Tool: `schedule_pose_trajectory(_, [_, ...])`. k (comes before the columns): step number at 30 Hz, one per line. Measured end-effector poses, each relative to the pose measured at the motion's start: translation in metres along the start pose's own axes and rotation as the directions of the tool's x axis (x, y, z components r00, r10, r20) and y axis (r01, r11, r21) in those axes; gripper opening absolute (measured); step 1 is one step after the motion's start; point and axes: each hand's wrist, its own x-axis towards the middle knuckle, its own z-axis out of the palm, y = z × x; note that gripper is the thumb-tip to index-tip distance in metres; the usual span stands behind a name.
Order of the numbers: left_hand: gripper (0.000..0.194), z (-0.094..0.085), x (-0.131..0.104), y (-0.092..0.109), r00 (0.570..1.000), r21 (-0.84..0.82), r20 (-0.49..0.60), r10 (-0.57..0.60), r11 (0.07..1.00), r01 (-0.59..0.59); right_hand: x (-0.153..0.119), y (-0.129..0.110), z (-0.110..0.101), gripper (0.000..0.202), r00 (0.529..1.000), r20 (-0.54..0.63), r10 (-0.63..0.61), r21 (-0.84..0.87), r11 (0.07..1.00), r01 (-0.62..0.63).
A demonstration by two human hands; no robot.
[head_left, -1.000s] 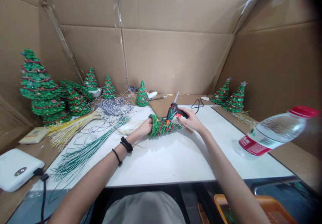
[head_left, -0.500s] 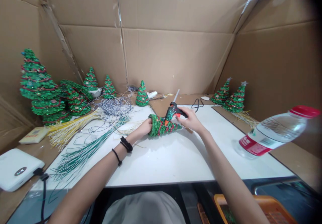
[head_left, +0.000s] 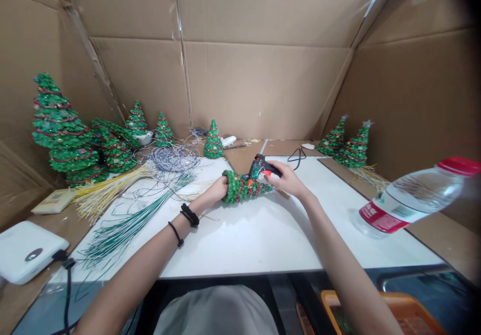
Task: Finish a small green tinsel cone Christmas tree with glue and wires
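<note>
A small green tree (head_left: 244, 189) with red garland lies on its side above the white board (head_left: 240, 244), its tip toward the right. My left hand (head_left: 219, 189) holds it at the wide base, with the fingertips hidden inside the base. My right hand (head_left: 286, 177) is wrapped round the handle of a black glue gun (head_left: 260, 166). The gun's orange nozzle points down at the tree's upper side, touching it or very close. A translucent glue stick (head_left: 264, 146) sticks out of the gun's back.
Several finished trees (head_left: 60, 129) stand at the left and back, two more (head_left: 355, 147) at the right. Wire bundles (head_left: 131, 224) and a wire coil (head_left: 171, 158) lie left. A bottle (head_left: 409, 199) stands right, a white box (head_left: 30, 252) left. An orange basket (head_left: 409, 307) sits below.
The glue gun has tilted slightly, with its glue stick lower. Both hands keep their holds, and the whole view has shifted a little.
</note>
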Motion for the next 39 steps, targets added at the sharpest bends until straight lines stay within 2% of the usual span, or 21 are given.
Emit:
schedule_pose_trajectory(9, [0.013,-0.0007,0.0009,-0.0006,1.0,0.051,0.007,0.011,0.999,-0.011,0.0003,-0.0011,-0.0009,0.045,0.999,-0.04,-0.012,-0.019,1.0,0.011])
schedule_pose_trajectory(23, [0.013,-0.0006,0.0,-0.0002,1.0,0.073,0.007,0.019,0.997,-0.019,0.0005,0.0015,-0.0023,0.044,0.998,-0.035,-0.046,-0.016,0.999,0.045])
schedule_pose_trajectory(31, [0.018,0.0017,-0.0012,0.0053,0.999,0.038,0.034,0.009,0.999,-0.011,-0.0011,0.0042,-0.0082,0.045,0.999,-0.051,-0.001,0.055,0.998,0.004])
schedule_pose_trajectory(39, [0.014,0.0029,-0.002,0.0068,0.999,0.01,0.042,-0.003,1.0,0.003,-0.001,0.0037,-0.0074,0.044,0.999,0.042,0.016,0.082,0.996,-0.019])
